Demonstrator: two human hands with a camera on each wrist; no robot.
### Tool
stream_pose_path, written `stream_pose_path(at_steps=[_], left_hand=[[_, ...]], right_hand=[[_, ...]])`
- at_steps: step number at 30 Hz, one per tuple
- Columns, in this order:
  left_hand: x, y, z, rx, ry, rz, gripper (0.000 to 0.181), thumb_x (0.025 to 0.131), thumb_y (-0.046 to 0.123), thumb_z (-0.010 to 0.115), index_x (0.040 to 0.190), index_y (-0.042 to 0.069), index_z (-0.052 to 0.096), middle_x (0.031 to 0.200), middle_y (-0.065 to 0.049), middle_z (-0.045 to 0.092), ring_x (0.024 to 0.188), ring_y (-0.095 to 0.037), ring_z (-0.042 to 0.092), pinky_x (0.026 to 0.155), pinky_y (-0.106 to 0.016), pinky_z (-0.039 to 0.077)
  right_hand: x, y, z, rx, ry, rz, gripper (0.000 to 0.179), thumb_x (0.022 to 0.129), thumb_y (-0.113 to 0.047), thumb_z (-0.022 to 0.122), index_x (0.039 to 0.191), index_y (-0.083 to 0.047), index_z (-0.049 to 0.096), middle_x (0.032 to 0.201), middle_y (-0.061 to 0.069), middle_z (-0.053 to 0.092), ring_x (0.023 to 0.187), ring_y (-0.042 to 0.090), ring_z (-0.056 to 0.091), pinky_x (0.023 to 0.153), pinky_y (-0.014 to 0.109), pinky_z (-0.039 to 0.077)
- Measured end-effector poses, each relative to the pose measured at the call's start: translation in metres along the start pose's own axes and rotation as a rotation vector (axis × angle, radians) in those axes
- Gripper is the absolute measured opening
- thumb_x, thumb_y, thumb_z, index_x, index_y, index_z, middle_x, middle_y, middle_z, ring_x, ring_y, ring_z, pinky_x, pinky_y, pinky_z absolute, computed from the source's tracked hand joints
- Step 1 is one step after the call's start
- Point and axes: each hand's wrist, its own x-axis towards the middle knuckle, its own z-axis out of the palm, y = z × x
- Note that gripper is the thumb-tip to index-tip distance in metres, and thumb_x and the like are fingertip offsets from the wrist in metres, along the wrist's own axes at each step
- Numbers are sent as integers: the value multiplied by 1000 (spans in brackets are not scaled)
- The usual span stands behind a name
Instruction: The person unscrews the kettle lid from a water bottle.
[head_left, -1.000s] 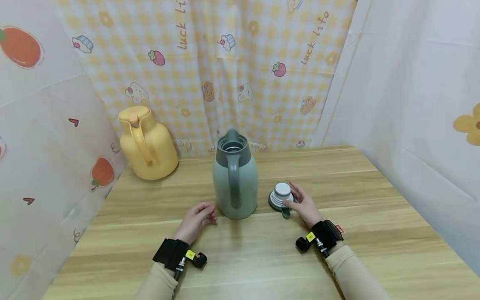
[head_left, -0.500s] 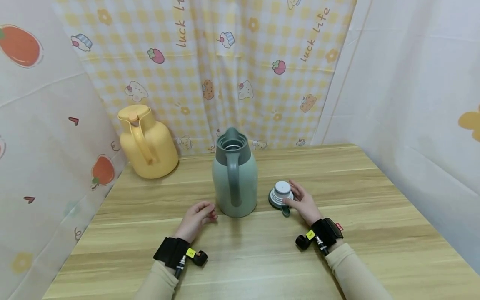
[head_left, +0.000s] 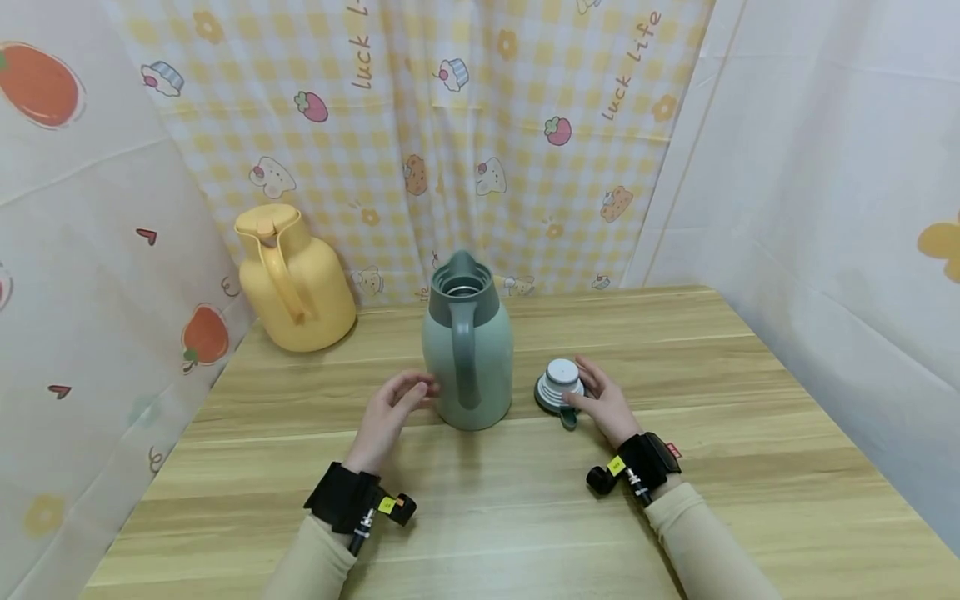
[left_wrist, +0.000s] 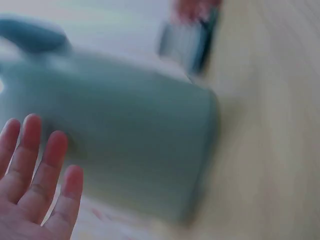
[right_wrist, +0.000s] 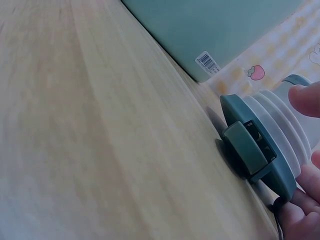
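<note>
A pale green thermos jug [head_left: 487, 358] stands upright in the middle of the table, its dark grey-green handle toward me and its mouth uncovered. My left hand [head_left: 392, 417] is at its left side with the fingers extended; whether the fingertips touch the wall is unclear. In the left wrist view those fingers [left_wrist: 47, 175] spread in front of the blurred jug body [left_wrist: 135, 130]. To the right, my right hand [head_left: 606, 408] holds the jug's stopper lid [head_left: 561, 383] between thumb and fingers. The lid rests upside down, white ribbed plug up, dark green rim [right_wrist: 260, 145] on the table.
A yellow jug [head_left: 303, 292] with a closed top stands at the back left. The wooden table [head_left: 480, 525] reaches to a yellow checked curtain [head_left: 517, 183] behind, with white printed cloth [head_left: 832, 208] on both sides.
My left hand has moved forward and up beside the green jug, and its fingers have uncurled. The right hand stays at the lid. The head view has shifted slightly.
</note>
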Motion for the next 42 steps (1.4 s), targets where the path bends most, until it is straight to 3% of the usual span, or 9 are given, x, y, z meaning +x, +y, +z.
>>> stream_pose_path(at_steps=[3, 6, 9, 13, 17, 20, 29, 33, 42], left_hand=[[3, 21, 12, 12, -118, 81, 37, 100, 24, 54, 129, -1, 55, 122, -17, 61, 113, -25, 58, 97, -44, 44], [11, 32, 26, -7, -238, 109, 40, 100, 26, 54, 133, 2, 54, 124, -15, 62, 116, -22, 57, 102, -44, 40], [18, 35, 37, -11, -317, 113, 38, 101, 26, 53, 132, 3, 56, 120, -15, 65, 115, -23, 60, 103, -46, 37], [22, 32, 47, 25, -368, 133, 30, 103, 21, 49, 120, 0, 63, 117, -14, 67, 113, -25, 61, 99, -47, 41], [26, 28, 52, 24, -368, 165, 29, 102, 16, 48, 93, -7, 63, 116, -14, 68, 113, -25, 61, 94, -45, 44], [28, 23, 55, 4, -351, 176, 31, 101, 15, 50, 83, -10, 56, 113, -14, 69, 111, -25, 62, 90, -43, 45], [31, 13, 63, -39, -305, 224, 30, 100, 16, 49, 100, -5, 70, 106, -15, 70, 102, -22, 64, 87, -42, 51], [36, 12, 65, -71, -286, 260, 32, 100, 16, 48, 97, -9, 68, 105, -21, 69, 102, -21, 64, 87, -42, 51], [43, 4, 63, -106, -261, 246, 37, 98, 22, 50, 90, -11, 67, 104, -24, 68, 102, -23, 64, 88, -44, 50]], right_hand=[[1, 0, -1, 2, 11, -11, 76, 89, -2, 67, 152, -1, 24, 147, 26, 37, 138, 32, 32, 113, 40, 22], [1, 1, -1, 10, 25, -17, 76, 88, -1, 67, 151, 1, 25, 146, 26, 38, 138, 32, 32, 113, 39, 22], [1, 1, 0, 10, 27, -14, 75, 88, 0, 67, 150, 2, 25, 146, 26, 39, 137, 31, 34, 113, 38, 23], [1, 2, 1, 0, 24, -11, 74, 88, 0, 66, 150, 3, 25, 145, 26, 39, 137, 31, 34, 113, 38, 23], [2, 1, 2, -6, 22, -23, 73, 89, -1, 65, 150, 4, 25, 145, 27, 39, 137, 32, 33, 113, 39, 22], [2, 0, 1, -5, 23, -27, 72, 90, -2, 64, 150, 3, 25, 146, 26, 39, 138, 32, 33, 113, 39, 22], [0, 2, 0, 5, 21, -10, 72, 92, -1, 63, 151, 1, 23, 148, 25, 36, 139, 31, 31, 114, 39, 20], [0, 2, -1, 8, 24, -7, 72, 92, -1, 63, 151, 1, 23, 148, 26, 36, 139, 31, 30, 114, 39, 20], [-5, -9, 5, 2, 21, 16, 71, 92, -1, 62, 151, 3, 23, 148, 27, 35, 139, 33, 30, 114, 40, 21]])
